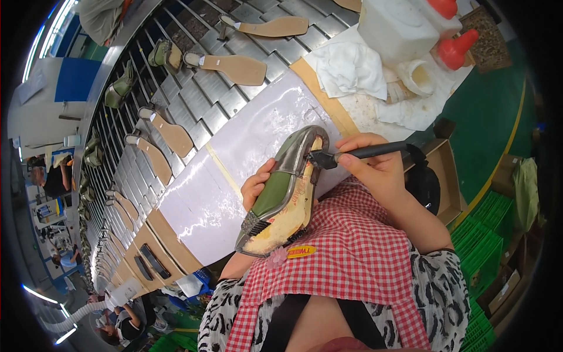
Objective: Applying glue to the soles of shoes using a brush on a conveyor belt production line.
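My left hand [256, 185] is wrapped round a green and dark grey shoe upper [277, 193] stretched over a last, tilted with its toe end low. Its cream, unsoled underside [299, 205] faces my right side and carries red marks. In my right hand [375, 167] a small black-handled brush [369, 151] is pinched between thumb and fingers. The dark head of the brush touches the shoe's bottom edge near the heel end. Part of my left palm is hidden behind the shoe.
Tan soles with heels [234, 68] and green shoe uppers [120, 88] lie along a metal slatted conveyor [193, 100]. A white-covered work board [193, 205] lies before me. White jugs [396, 35], a red-topped bottle [457, 50], a crumpled cloth [346, 67] and a glue-stained pot [417, 77] stand far right. Green crates [481, 234] sit right.
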Demonstrator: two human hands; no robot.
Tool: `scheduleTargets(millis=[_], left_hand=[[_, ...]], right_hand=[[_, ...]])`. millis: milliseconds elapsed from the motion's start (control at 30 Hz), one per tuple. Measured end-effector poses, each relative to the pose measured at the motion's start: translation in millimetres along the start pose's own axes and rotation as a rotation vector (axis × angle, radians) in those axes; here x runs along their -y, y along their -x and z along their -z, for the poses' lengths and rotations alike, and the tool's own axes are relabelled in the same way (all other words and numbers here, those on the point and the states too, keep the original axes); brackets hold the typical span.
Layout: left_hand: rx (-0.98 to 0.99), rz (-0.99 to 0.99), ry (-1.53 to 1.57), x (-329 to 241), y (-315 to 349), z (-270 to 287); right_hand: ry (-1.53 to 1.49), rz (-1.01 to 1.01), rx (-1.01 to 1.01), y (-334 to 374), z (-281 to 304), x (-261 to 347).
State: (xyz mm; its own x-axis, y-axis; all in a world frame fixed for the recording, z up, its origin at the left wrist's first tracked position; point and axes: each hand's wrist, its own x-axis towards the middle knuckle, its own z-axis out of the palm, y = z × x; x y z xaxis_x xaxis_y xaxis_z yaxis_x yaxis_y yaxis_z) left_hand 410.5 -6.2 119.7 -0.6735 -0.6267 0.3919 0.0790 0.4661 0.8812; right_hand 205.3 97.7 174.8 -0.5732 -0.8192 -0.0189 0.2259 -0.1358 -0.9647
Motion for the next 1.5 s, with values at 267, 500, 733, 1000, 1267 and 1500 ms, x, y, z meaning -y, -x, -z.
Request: scheduleTargets(millis=[267, 500, 733, 1000, 1267, 1500], left_hand=[[-0.061, -0.074, -0.153, -26, -18, -6], [-0.151, -0.191, 0.006, -12, -19, -10], [-0.165, -0.137, 0.056, -7, -15, -8], [-0.307, 0.362, 0.888, -15, -72, 52], [-0.284, 0.247, 1.102, 6, -237, 168], [-0.164, 0.264, 0.686, 74, -393, 191]], right_hand=[[0.329, 0.251, 0.065, -2, -1, 6], [0.259, 0.098, 0.202, 3, -8, 13], [0.01, -0.161, 0.216, 2, -9, 20], [-0.218, -0.007, 0.006, 0, 3, 46], [-0.224, 0.098, -0.022, 10, 4, 69], [-0.17, 0.095, -0.135, -25, 12, 69]])
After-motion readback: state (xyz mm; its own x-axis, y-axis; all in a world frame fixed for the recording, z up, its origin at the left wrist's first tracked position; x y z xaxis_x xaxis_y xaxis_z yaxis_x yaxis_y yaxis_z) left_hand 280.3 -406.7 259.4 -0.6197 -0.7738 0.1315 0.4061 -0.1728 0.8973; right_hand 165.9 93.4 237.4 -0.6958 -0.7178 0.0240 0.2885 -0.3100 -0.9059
